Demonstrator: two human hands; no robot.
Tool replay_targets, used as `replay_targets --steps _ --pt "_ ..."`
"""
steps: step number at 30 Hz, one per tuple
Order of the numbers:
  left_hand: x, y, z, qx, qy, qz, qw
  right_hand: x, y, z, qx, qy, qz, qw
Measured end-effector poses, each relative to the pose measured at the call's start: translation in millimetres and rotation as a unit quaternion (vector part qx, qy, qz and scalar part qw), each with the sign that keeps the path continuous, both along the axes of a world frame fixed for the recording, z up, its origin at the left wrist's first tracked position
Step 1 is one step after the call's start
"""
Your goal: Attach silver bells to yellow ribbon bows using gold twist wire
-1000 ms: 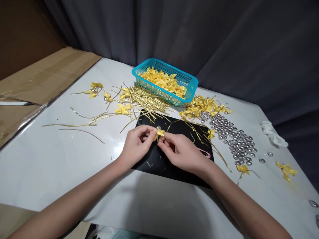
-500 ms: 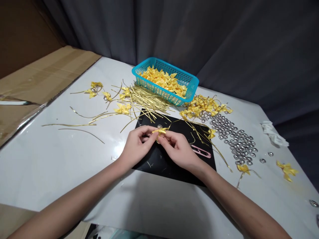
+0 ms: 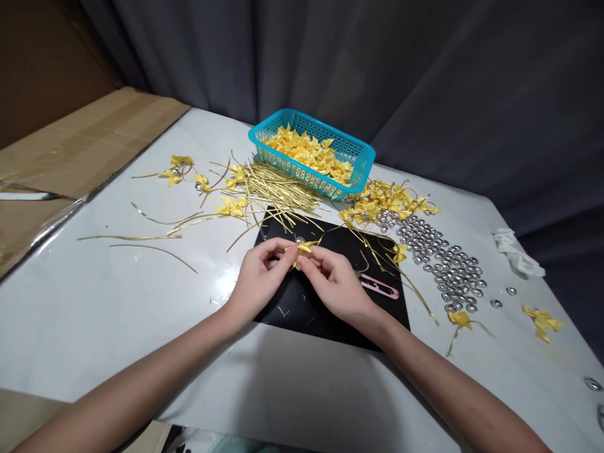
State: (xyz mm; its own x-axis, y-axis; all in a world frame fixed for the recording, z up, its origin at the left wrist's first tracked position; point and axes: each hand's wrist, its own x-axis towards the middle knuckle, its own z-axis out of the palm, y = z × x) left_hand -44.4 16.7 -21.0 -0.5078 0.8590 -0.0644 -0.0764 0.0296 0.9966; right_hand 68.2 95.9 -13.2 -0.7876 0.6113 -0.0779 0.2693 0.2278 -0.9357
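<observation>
Between the fingertips of both hands is a yellow ribbon bow (image 3: 306, 247), with a small silvery bead (image 3: 301, 240) at its top edge. My left hand (image 3: 267, 267) pinches the bow from the left, thumb against forefinger. From the right, my right hand (image 3: 333, 277) pinches it too, and the fingers partly hide it. A thin gold tie (image 3: 325, 233) seems to run from the bow to the upper right. Beneath the hands lies a black mat (image 3: 302, 308). Close to my right hand, a pink-handled cutter (image 3: 381, 287) rests on the mat.
Behind the mat, a blue basket (image 3: 367, 165) holds yellow bows, beside a pile of gold ties (image 3: 283, 189). To the right lie silvery beads (image 3: 453, 270), a heap of beaded bows (image 3: 387, 200) and crumpled tissue (image 3: 516, 253). Cardboard (image 3: 99, 135) borders the left.
The bow has turned slightly between my fingertips, and less of its left side shows. Both hands stay in nearly the same place, still pinching it.
</observation>
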Motion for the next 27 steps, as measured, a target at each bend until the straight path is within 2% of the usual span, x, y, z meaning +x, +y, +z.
replay_targets --steps 6,19,27 --pt "2.2 -0.9 2.0 0.011 -0.006 0.003 1.0 -1.2 -3.0 0.8 -0.025 0.031 -0.023 0.999" --pt "-1.9 -0.6 6.6 -0.023 -0.039 0.01 0.999 -1.2 -4.9 1.9 -0.065 0.029 -0.012 0.997" --pt "-1.8 -2.2 4.7 -0.003 -0.065 0.002 0.998 -3.4 -6.5 2.2 -0.092 0.063 -0.017 0.994"
